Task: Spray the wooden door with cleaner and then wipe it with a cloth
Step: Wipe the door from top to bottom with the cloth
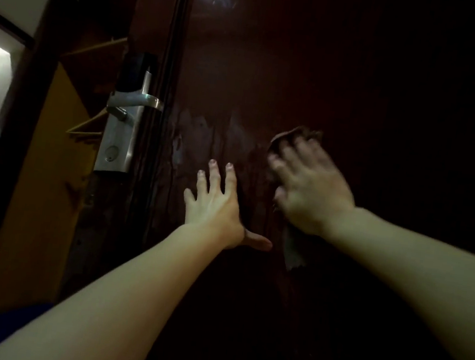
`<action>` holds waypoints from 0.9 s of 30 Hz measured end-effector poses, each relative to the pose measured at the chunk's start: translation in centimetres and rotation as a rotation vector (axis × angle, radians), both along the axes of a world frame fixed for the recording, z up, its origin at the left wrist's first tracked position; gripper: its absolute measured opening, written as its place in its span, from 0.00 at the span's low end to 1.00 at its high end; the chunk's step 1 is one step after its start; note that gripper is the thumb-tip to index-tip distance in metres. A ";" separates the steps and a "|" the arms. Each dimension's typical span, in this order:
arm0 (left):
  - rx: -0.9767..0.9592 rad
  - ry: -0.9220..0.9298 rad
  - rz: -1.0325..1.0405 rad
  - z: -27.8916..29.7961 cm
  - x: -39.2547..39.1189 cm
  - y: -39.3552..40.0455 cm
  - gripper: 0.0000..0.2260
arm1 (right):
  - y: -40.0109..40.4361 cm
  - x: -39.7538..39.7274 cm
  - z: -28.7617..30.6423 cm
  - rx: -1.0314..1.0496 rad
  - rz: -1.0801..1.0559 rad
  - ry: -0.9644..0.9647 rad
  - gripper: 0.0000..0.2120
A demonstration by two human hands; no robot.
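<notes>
Darkness covers most of the wooden door (360,75), whose brown face fills the centre and right of the view. Left hand (215,204) lies flat against the door with fingers straight and spread, thumb pointing right, holding nothing. Just to its right, the right hand (312,188) is blurred and presses a dark cloth (294,245) onto the door; cloth shows above the fingertips and hangs below the wrist. Whether those fingers curl round the cloth I cannot tell. Wet streaks shine on the wood above the left hand. Left of both hands, a metal lock plate with lever handle (124,125) sits on the door's edge.
</notes>
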State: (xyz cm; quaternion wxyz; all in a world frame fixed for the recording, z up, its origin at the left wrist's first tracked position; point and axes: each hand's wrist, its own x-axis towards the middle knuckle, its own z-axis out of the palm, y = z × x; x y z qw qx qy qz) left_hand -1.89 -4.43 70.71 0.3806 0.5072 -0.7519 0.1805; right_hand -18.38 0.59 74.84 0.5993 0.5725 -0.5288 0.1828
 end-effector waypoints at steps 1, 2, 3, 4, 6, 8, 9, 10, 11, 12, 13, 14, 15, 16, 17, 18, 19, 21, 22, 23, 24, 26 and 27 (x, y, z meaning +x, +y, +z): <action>-0.015 0.002 -0.022 -0.2 0.2 -0.3 0.68 | -0.8 1.0 -1.5 0.051 0.018 0.088 0.33; -0.034 -0.003 -0.042 -0.4 0.5 -0.6 0.66 | -1.4 1.7 -2.8 0.103 0.031 0.157 0.33; -0.053 -0.010 -0.061 -0.5 0.9 -0.9 0.65 | -1.7 2.1 -3.6 0.143 0.039 0.194 0.32; -0.068 -0.014 -0.082 -0.6 1.3 -1.1 0.64 | -1.7 2.1 -4.0 0.169 0.036 0.215 0.32; -0.092 -0.023 -0.111 -0.5 2.3 -1.4 0.66 | -1.5 1.8 -3.6 0.166 0.006 0.279 0.32; -0.127 -0.057 -0.094 -0.5 3.1 -1.7 0.68 | -1.3 1.2 -2.7 0.158 -0.017 0.277 0.32; -0.144 -0.076 -0.079 -0.6 3.3 -1.8 0.68 | -1.1 1.0 -2.3 0.164 -0.028 0.227 0.32; -0.157 -0.089 -0.068 -0.6 3.4 -1.9 0.68 | -0.8 0.9 -1.9 0.164 -0.042 0.174 0.34; -0.163 -0.094 -0.059 -0.7 3.4 -2.0 0.68 | -0.6 1.0 -1.7 0.158 -0.054 0.133 0.35; -0.166 -0.095 -0.052 -0.7 3.4 -2.1 0.68 | -0.5 1.2 -1.5 0.145 -0.063 0.112 0.37; -0.168 -0.099 -0.047 -0.7 3.4 -2.1 0.68 | -0.4 1.3 -1.3 0.127 -0.065 0.097 0.38; -0.172 -0.103 -0.039 -0.7 3.3 -2.1 0.68 | -0.4 1.5 -0.9 0.107 -0.065 0.078 0.39; -0.177 -0.107 -0.027 -0.7 3.3 -2.1 0.68 | -0.4 1.7 -0.4 0.086 -0.063 0.055 0.40; -0.181 -0.110 -0.012 -0.7 3.3 -2.1 0.68 | -0.5 1.8 0.3 0.064 -0.059 0.030 0.39; -0.178 -0.109 0.003 -0.7 3.3 -2.1 0.69 | -0.6 1.8 1.0 0.044 -0.053 0.004 0.37; -0.162 -0.096 0.016 -0.7 3.3 -2.1 0.70 | -0.8 1.8 1.7 0.024 -0.047 -0.023 0.36; -0.133 -0.071 0.025 -0.7 3.3 -2.0 0.70 | -1.0 1.9 2.3 0.004 -0.040 -0.051 0.36; -0.062 -0.009 0.041 -0.7 3.3 -1.9 0.71 | -1.4 2.3 2.8 -0.036 -0.030 -0.109 0.34; -0.031 0.020 0.043 -0.8 3.3 -1.9 0.71 | -1.6 2.7 2.7 -0.053 -0.022 -0.137 0.33; -0.007 0.044 0.037 -1.0 3.3 -1.8 0.71 | -1.8 3.2 2.3 -0.062 -0.014 -0.155 0.31; 0.009 0.062 0.025 -1.3 3.4 -1.8 0.71 | -2.1 3.6 1.5 -0.061 -0.005 -0.147 0.31; 0.013 0.089 0.001 -1.5 3.6 -2.0 0.70 | -2.6 4.1 -0.3 -0.041 0.021 -0.029 0.31; 0.007 0.098 -0.006 -1.5 3.7 -2.1 0.69 | -2.8 4.3 -1.3 0.002 0.032 0.050 0.32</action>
